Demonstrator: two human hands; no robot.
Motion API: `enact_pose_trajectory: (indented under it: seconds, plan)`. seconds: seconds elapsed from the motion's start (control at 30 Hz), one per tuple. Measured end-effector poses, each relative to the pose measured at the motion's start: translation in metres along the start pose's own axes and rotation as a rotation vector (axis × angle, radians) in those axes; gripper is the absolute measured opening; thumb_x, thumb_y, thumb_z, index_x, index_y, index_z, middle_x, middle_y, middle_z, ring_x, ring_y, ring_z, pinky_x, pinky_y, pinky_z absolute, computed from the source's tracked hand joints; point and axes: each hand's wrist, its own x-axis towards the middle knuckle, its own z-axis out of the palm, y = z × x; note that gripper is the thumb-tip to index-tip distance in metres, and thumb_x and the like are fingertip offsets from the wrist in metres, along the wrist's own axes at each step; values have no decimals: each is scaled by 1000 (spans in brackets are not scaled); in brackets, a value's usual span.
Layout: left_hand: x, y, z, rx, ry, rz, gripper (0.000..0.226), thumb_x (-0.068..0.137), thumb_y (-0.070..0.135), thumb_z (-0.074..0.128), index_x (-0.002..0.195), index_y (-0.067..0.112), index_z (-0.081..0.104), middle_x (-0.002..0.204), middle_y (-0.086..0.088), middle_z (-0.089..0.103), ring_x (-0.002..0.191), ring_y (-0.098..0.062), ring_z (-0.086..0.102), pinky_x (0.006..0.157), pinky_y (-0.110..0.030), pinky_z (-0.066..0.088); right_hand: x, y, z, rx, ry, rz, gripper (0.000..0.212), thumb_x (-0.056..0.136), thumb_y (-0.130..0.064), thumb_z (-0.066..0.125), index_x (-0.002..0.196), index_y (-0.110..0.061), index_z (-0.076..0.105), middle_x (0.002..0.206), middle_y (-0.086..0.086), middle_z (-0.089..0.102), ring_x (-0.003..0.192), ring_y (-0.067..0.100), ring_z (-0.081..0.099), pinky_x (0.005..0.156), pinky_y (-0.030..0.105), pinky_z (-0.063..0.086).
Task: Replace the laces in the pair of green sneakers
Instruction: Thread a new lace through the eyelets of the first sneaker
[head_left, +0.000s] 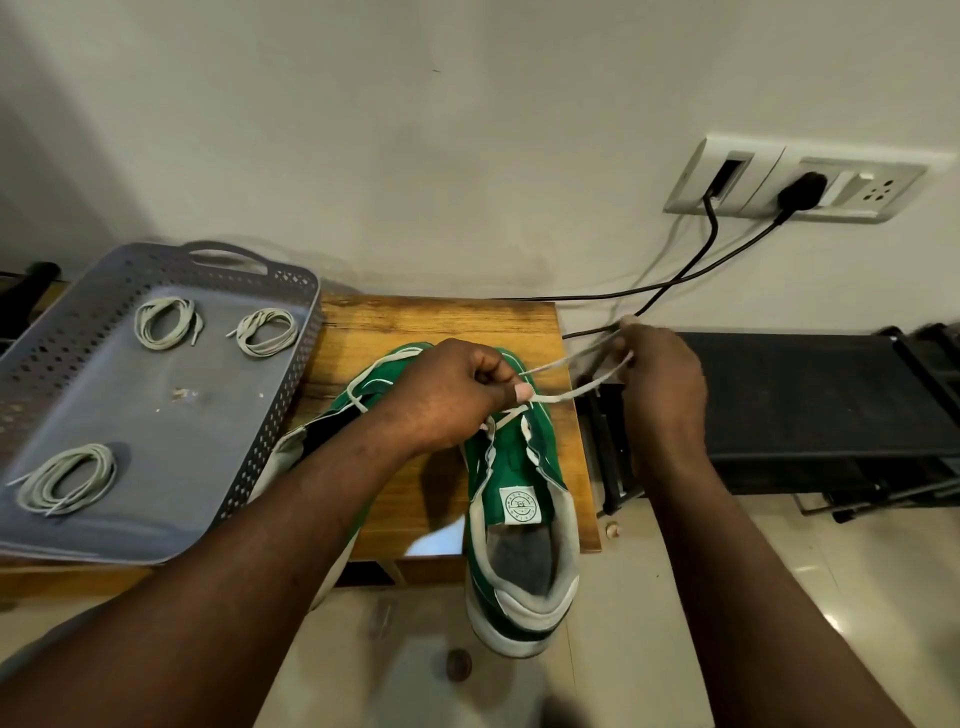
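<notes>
On the wooden bench (441, 319), the left hand (454, 397) pinches a pale lace (571, 393) above 1 green sneaker (519, 499) while the right hand (665, 376) holds its 2 strands stretched rightward, beside a grey tray (156, 447) holding 3 coiled laces (266, 332).

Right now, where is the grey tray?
In the head view, the grey tray sits at the left, against the left edge of the wooden table and beside the left green sneaker; three coiled laces lie in it.
</notes>
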Motion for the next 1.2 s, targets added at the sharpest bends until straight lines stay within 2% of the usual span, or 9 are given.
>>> enact_pose_trajectory:
  seconds: [0.13,0.27,0.37,0.5,0.6,0.77,0.87,1.07,1.2]
  plan:
    - [-1,3,0,-9,-11,1,12,98,28,73,92,19,79,88,6,76,89,-17,72,92,-48,59,-5,6,9,-498,70,-336,46,95,-53,64,131,-24,58,141,4,49,129,24,43,102,48,46]
    - [-1,6,1,17,32,1,15,101,20,69,89,13,75,91,0,72,92,-22,68,92,-48,58,-13,9,25,-671,-310,-379,57,93,-67,32,83,-26,70,97,-6,68,103,25,59,97,56,46]
    - [0,6,0,42,67,-9,17,101,19,68,86,16,75,94,8,69,91,-15,65,88,-41,57,-18,8,28,-491,-443,-258,55,105,-53,41,70,-20,68,70,-2,67,73,22,62,84,45,50]
    - [5,0,-5,102,84,-26,17,102,23,68,87,21,75,100,9,66,91,-11,61,77,-31,46,-16,-3,19,-65,-522,-93,40,107,-21,50,73,-8,64,75,10,70,70,19,64,73,32,44]
    - [9,-14,-9,358,125,-63,19,98,28,71,81,37,69,107,0,64,104,-24,61,81,-37,51,-12,-7,11,366,-579,-81,37,105,-28,54,72,-14,64,71,5,64,70,17,60,74,31,49]
    - [-2,-17,-8,776,145,-214,27,98,31,70,125,29,70,135,-8,46,127,-32,45,95,-47,54,-6,-13,7,849,-514,-42,32,101,-27,56,73,-14,64,73,5,54,67,18,50,67,32,43]
    - [-3,-13,-6,756,224,-115,32,95,26,71,126,30,66,137,-5,45,127,-28,42,89,-41,50,-5,-8,9,599,-424,-113,33,101,-32,58,72,-18,65,64,1,48,58,15,40,62,34,36]
    - [-3,12,-3,132,164,209,34,98,26,70,124,46,61,136,15,52,132,-14,32,100,-35,31,-15,-7,15,235,-503,-233,34,109,-20,51,80,-10,66,58,-1,49,53,10,40,52,23,36]
    - [-1,8,-1,358,235,332,13,99,36,67,111,31,69,126,17,60,124,-15,36,101,-35,38,-16,-6,20,147,-515,-238,32,107,-19,53,82,-7,68,63,5,53,55,9,43,54,20,38]
